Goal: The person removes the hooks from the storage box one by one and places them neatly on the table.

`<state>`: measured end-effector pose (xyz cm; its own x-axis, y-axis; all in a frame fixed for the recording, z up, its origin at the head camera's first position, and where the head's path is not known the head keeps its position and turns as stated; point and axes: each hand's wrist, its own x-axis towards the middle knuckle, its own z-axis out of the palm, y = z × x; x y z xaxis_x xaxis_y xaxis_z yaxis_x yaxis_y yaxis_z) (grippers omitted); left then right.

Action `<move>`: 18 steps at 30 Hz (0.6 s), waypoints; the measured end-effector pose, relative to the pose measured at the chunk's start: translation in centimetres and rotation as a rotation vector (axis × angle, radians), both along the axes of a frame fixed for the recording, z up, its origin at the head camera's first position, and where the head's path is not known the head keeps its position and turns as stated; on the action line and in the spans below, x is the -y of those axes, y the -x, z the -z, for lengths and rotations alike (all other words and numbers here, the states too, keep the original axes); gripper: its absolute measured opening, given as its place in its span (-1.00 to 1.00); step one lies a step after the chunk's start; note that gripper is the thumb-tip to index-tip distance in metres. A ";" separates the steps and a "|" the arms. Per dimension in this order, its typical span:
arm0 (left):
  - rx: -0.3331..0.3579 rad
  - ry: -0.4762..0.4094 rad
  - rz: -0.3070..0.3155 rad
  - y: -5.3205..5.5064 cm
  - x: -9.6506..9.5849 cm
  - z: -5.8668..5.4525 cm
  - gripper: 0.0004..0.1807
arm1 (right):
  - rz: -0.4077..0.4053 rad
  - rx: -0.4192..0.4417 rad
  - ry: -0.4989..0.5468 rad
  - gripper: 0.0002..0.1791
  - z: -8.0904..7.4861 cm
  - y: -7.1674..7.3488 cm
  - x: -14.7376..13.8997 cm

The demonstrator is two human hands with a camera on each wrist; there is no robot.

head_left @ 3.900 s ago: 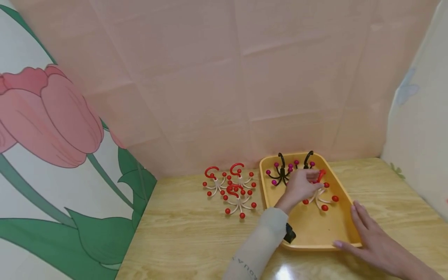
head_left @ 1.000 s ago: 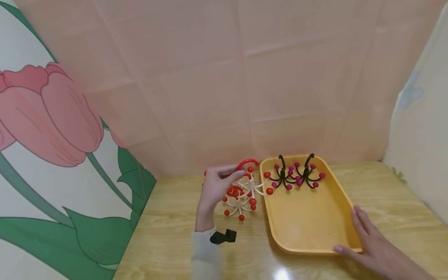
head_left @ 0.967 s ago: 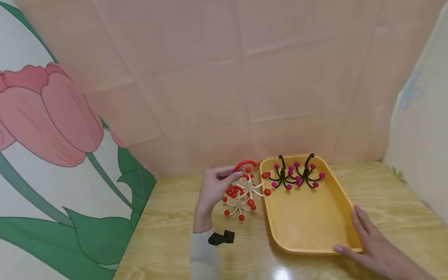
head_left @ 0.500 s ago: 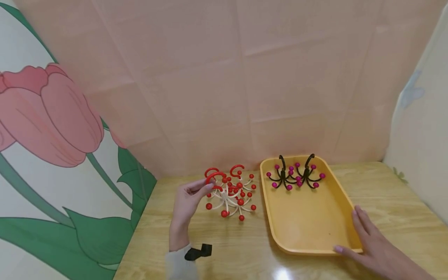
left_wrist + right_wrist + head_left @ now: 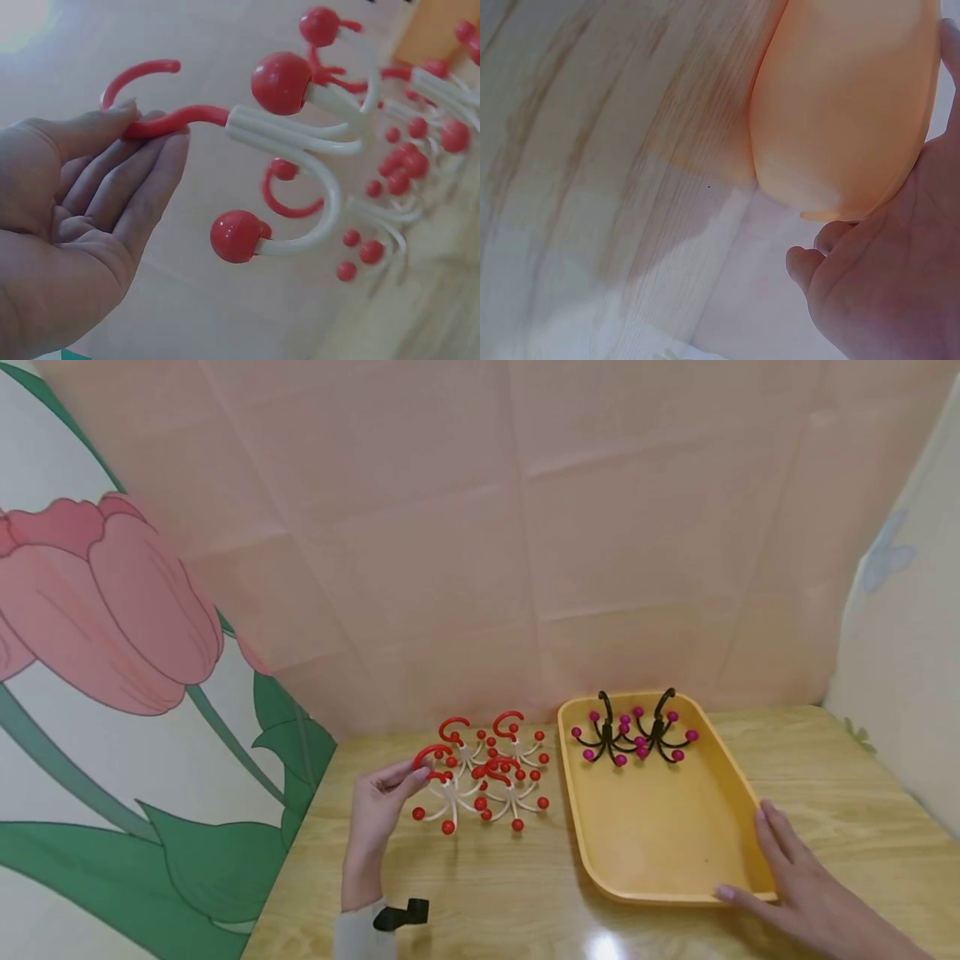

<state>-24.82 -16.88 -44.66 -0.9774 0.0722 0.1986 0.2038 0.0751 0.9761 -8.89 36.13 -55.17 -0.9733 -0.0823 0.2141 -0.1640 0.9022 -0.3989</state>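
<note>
My left hand (image 5: 378,806) pinches the red hooked top of a white multi-arm hanging hook (image 5: 449,792) between thumb and fingers. In the left wrist view, the red stem (image 5: 176,120) lies across the fingertips, and white arms with red balls spread out from it. Beside it, three matching white-and-red hanging hooks (image 5: 512,795) stand in a cluster on the table. My right hand (image 5: 806,881) rests at the near right corner of the yellow tray (image 5: 667,835), its fingers along the side and its thumb at the front rim. The right wrist view shows the palm against the tray's outer wall (image 5: 855,150).
Two black hanging hooks (image 5: 607,737) with magenta balls stand at the tray's far end. A wood-grain table (image 5: 517,902) carries everything. Behind it hangs a pink-beige sheet (image 5: 420,568), with a tulip-patterned panel (image 5: 135,610) on the left and a pale panel (image 5: 907,677) on the right.
My left hand has lifted the white-and-red hanging hook out of the tray and carried it left, past the cluster and down to its near left side. My right hand stays at the tray corner.
</note>
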 end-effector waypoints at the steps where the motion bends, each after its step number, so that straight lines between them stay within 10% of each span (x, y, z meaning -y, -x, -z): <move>1: 0.007 -0.008 0.002 0.1 0.0 0.2 -0.70 | 0.003 0.018 0.005 0.35 0.0 0.0 0.0; 18: 0.082 0.084 -0.090 1.5 0.5 3.2 -0.70 | -0.002 -0.016 -0.012 0.34 0.0 -0.1 0.0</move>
